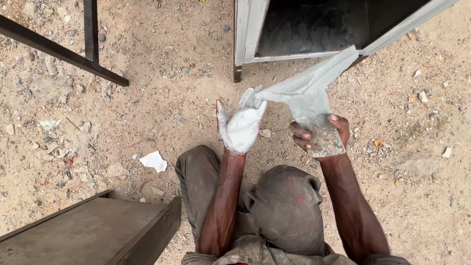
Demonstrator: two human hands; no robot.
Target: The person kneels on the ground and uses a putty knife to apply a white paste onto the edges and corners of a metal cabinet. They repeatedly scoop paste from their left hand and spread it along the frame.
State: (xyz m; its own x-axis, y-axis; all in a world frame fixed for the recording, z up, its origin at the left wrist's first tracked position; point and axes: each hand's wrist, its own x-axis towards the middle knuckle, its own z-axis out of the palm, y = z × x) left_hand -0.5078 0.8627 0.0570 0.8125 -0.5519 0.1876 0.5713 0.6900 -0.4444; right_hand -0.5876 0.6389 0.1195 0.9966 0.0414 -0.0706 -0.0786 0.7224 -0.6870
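Left hand [241, 128] is palm up, fingers spread and slightly curled, thick with white putty, fingertips pinching one end of a grey cloth [306, 93]. Right hand [321, 136] is clamped on the cloth's bunched lower end, fingers curled tight round it. The cloth runs taut from a grey metal cabinet [250, 34] edge down to both hands, above the person's knees. My read: keep the cloth tensioned, drag the coated palm along a clean stretch, rotate to fresh fabric. Putty looks pasty, matte; cloth limp, dusty, stained. Ground [162, 103] is sandy grit with pebbles; a white scrap [153, 160] lies near the left knee.
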